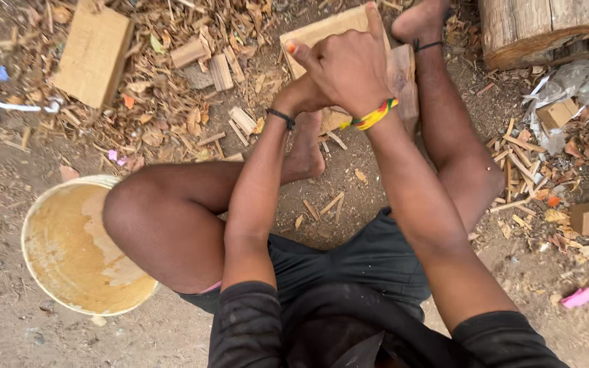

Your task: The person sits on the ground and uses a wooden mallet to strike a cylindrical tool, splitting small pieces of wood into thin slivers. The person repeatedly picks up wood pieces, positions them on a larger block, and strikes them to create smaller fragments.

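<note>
As arms extend | right hand (349,65) covers left hand (303,95) | above wooden block (322,31)

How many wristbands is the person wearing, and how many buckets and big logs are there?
Black wristband: 1
Yellow, red and green wristband: 1
Black ankle band: 1
Bucket: 1
Big log: 1
Total: 5

Bare dirt (8,204) lies open at left (beyond the bucket (69,245)); wood scraps (172,102) and a log (540,27) crowd the top.
</note>
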